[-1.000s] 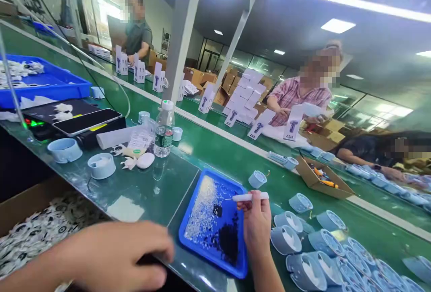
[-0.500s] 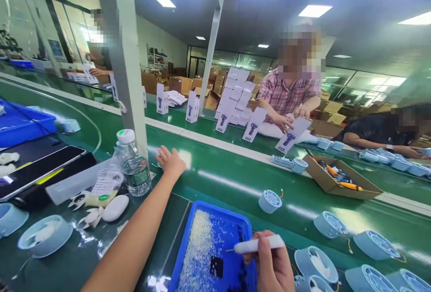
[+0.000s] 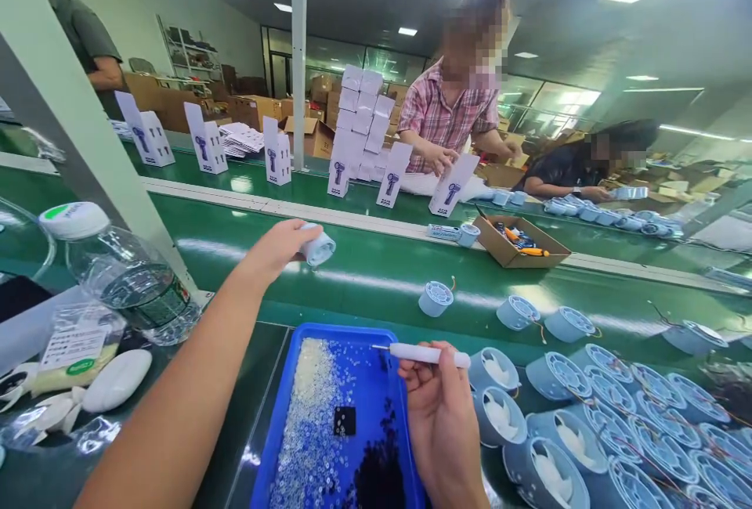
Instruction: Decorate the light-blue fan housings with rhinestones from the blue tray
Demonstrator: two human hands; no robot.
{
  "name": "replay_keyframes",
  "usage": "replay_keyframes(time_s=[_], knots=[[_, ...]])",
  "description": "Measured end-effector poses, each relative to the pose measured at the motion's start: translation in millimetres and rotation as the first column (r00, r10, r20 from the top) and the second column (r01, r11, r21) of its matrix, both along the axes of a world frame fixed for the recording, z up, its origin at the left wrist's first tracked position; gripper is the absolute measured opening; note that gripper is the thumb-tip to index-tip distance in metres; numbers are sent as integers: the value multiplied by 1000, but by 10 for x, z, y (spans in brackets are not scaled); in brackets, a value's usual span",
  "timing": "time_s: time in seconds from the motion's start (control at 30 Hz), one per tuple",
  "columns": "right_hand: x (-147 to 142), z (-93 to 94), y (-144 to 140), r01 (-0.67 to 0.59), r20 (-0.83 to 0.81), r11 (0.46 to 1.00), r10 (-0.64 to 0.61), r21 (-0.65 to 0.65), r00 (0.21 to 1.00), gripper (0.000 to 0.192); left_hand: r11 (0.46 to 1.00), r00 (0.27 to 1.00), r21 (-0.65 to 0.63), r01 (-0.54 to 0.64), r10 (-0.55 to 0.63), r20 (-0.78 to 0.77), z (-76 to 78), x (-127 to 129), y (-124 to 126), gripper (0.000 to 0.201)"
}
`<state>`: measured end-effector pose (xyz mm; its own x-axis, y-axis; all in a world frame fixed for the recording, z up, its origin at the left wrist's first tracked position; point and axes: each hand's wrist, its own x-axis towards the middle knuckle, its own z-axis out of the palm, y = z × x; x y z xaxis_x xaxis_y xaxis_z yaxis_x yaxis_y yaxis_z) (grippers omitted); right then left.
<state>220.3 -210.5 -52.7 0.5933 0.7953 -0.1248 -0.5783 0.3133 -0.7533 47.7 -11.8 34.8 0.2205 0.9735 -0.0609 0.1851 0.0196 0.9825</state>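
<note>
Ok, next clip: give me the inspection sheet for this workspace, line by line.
Surface: green conveyor belt, glossy, with a glass-topped bench edge nearest the camera.
Job's things: pale blue round plastic fan housing; white pen-shaped tool; blue plastic tray of tiny clear and black parts; a crowd of like housings at right.
Clutter: clear plastic water bottle, lying tilted; white plastic pieces beside it.
Hands: left hand grips the housing over the belt; right hand holds the tool over the tray.
Cables: thin wires trail from some housings.
Surroundings: co-workers across the belt; white printed cartons standing upright; open cardboard box.
</note>
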Motion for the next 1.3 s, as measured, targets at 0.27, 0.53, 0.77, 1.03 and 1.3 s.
replay_keyframes(time_s=[0.27, 0.53, 0.77, 1.03, 1.3], knots=[[12, -63, -68, 71, 367, 992, -104, 101, 924, 19, 964, 962, -121, 237, -215, 171, 36, 562, -427, 25], [11, -53, -78, 41, 472, 995, -80, 93, 878, 17, 937, 941, -97, 336, -329, 80, -9, 697, -570, 30], [14, -24, -72, 40, 493, 997, -68, 68, 867, 18, 931, 929, -39, 364, -366, -60, -33, 749, -652, 31], [7, 10, -88, 102, 557, 995, -95, 19, 825, 22, 934, 930, 9, 357, -355, -94, -95, 778, -664, 31], [4, 34, -130, 178, 673, 974, -37, -141, 739, 32, 973, 977, 90, 211, -207, -53, 23, 916, -895, 22]])
